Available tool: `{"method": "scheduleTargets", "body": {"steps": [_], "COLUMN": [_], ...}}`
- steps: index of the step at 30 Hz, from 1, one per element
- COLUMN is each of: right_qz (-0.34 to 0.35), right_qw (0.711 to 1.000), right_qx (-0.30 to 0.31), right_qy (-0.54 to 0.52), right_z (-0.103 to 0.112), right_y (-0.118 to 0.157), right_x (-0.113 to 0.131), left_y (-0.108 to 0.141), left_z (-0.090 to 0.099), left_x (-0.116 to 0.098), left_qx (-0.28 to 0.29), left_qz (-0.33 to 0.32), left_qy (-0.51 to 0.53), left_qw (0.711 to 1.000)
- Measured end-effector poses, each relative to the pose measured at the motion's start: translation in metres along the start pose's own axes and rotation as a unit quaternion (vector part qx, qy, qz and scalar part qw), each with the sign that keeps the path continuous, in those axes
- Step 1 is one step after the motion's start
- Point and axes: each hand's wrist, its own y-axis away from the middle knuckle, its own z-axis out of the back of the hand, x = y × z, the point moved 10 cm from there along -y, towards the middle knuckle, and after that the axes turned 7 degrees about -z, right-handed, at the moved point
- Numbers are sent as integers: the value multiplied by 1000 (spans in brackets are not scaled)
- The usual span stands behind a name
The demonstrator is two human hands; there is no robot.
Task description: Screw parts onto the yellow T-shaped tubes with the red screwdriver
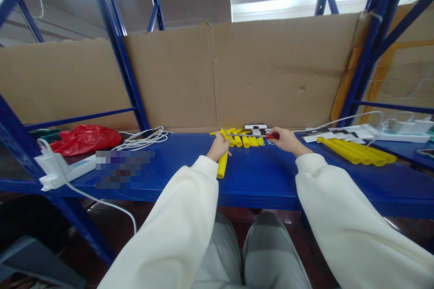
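Note:
My left hand (219,146) is wrapped round a yellow tube (221,168) above the blue table (261,174). In my right hand (284,139) is the red handle of a screwdriver (272,136), its thin shaft pointing left toward the top of the tube. Whether the tip touches the tube is too small to tell. Behind and between my hands lie several short yellow pieces (246,142) in a row. Small metal parts (269,142) lie just left of my right hand. Black-and-white packets (256,127) lie at the back.
Several long yellow tubes (359,151) lie at the right beside flat packets (313,135) and a white power strip (403,137). At the left are a red plastic bag (86,139), coiled white cable (147,138) and another power strip (79,168). Cardboard (271,72) stands behind, between blue posts.

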Motion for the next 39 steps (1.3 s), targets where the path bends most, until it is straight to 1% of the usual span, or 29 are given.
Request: {"method": "scheduleTargets", "body": {"steps": [5, 8, 14, 16, 19, 23, 27, 31, 35, 39], "right_qz": [-8, -1, 33, 39, 30, 38, 44, 46, 40, 39], "right_qw": [1000, 999, 989, 982, 975, 974, 975, 975, 972, 969], "right_qx": [7, -2, -36, -31, -13, -5, 14, 21, 29, 36], "right_qy": [12, 39, 142, 180, 218, 222, 216, 215, 228, 241], "right_z": [0, 4, 14, 13, 11, 12, 8, 7, 6, 5], "right_y": [1, 3, 9, 11, 13, 13, 13, 14, 15, 15], "right_x": [1, 7, 26, 31, 34, 40, 40, 40, 41, 43], "left_y": [0, 0, 0, 0, 1, 4, 7, 9, 13, 18], "left_z": [0, 1, 1, 2, 5, 7, 7, 8, 12, 11], "left_x": [-1, -3, -4, -5, -7, -10, -13, -14, -14, -16], "left_qx": [0, -3, -5, -8, -15, -18, -17, -20, -20, -7], "left_qz": [-3, -12, -25, -29, -32, -30, -40, -40, -27, -15], "left_qy": [14, 5, -9, -16, -21, -22, -17, -14, -43, -78], "left_qw": [1000, 1000, 1000, 999, 999, 999, 999, 999, 999, 997]}}
